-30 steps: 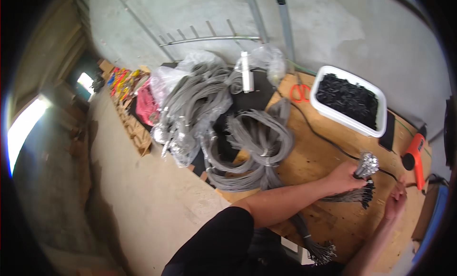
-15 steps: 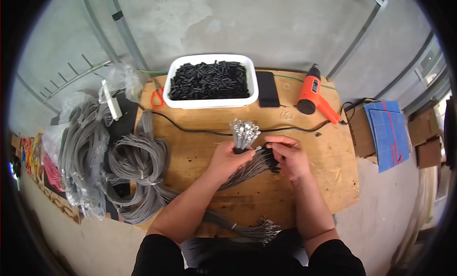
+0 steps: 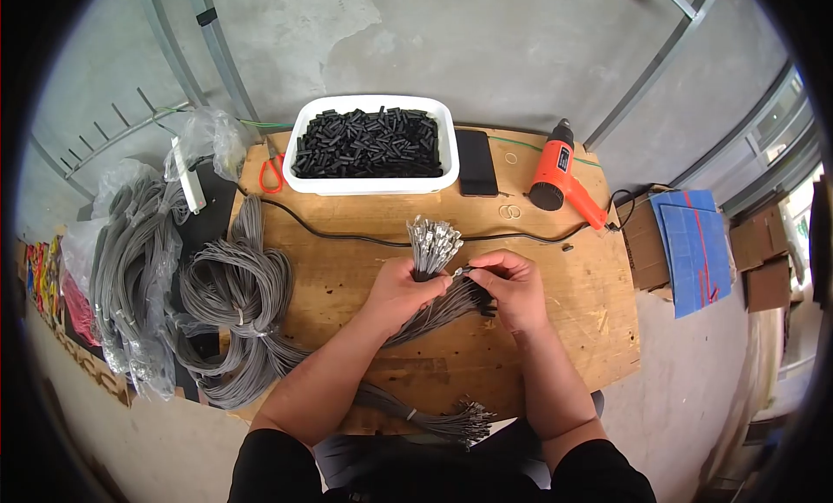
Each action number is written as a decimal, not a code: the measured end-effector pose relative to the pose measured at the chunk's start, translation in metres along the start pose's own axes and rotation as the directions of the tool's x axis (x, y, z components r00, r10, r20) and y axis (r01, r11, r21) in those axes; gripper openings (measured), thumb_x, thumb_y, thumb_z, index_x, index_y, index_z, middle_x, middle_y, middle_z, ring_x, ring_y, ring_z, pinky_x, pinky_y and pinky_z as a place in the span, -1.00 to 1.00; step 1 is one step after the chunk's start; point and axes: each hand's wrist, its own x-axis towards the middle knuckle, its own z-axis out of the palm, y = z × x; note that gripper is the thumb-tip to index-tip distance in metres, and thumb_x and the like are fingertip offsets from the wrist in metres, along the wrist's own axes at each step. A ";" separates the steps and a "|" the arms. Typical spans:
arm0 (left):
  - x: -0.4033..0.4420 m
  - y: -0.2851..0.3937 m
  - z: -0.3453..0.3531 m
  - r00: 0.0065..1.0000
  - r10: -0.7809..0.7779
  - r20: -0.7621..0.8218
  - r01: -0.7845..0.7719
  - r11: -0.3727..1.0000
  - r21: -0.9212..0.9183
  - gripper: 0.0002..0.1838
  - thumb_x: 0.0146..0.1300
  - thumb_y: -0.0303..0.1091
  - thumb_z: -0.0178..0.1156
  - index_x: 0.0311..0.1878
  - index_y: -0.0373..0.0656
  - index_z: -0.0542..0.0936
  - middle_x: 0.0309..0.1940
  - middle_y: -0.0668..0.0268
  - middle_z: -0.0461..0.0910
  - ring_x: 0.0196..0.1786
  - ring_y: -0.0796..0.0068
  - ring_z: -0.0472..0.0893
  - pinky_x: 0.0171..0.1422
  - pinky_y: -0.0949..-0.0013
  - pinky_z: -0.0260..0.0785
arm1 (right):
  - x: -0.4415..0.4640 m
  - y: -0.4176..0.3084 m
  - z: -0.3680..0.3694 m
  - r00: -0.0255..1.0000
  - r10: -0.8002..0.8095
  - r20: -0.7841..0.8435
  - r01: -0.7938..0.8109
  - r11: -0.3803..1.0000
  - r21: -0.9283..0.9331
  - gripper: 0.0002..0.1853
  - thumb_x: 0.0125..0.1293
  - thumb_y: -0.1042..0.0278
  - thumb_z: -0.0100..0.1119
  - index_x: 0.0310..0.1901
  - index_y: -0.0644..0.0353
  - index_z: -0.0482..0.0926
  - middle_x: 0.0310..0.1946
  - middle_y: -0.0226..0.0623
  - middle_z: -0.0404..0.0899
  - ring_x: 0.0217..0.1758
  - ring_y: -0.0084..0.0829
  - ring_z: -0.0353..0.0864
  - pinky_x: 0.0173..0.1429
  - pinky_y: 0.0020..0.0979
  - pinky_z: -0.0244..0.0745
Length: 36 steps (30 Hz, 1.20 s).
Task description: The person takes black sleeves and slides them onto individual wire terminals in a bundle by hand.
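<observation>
My left hand [image 3: 403, 290] is closed around an upright bundle of grey wires [image 3: 434, 248] with bare metal terminals on top. One terminal sticks out to the right at my left thumb. Between the thumb and forefinger of my right hand [image 3: 514, 288] is a small black sleeve [image 3: 469, 270], its end at that terminal; how far it covers the metal is too small to tell. Below the hands, grey wires [image 3: 425, 323] run across the table to black-covered ends [image 3: 488, 310], partly hidden by my right hand.
A white tub [image 3: 373, 187] holds many black sleeves. Behind lie a phone [image 3: 476, 163], an orange heat gun [image 3: 556, 169] and red-handled scissors [image 3: 272, 173]. A black cable [image 3: 347, 237] crosses the wooden table [image 3: 573, 329]. Coiled grey wires [image 3: 239, 286] lie left; another bundle [image 3: 434, 421] lies at the front edge.
My right hand has moved left toward my left hand, bringing the black sleeve to the protruding terminal. My left hand keeps its hold on the wires. The whole view has shifted slightly.
</observation>
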 end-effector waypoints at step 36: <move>0.000 -0.003 -0.003 0.996 -0.004 0.087 0.002 1.000 0.021 -0.81 0.23 -0.34 0.38 -0.20 -0.28 0.69 -0.44 0.39 0.66 -0.52 0.72 0.46 -0.43 0.57 0.27 | 0.005 -0.001 -0.005 0.999 0.023 -0.028 -0.020 0.996 0.085 -0.90 0.33 0.52 0.31 -0.17 0.33 0.65 -0.44 -0.41 0.62 -0.56 -0.74 0.30 -0.46 -0.65 0.16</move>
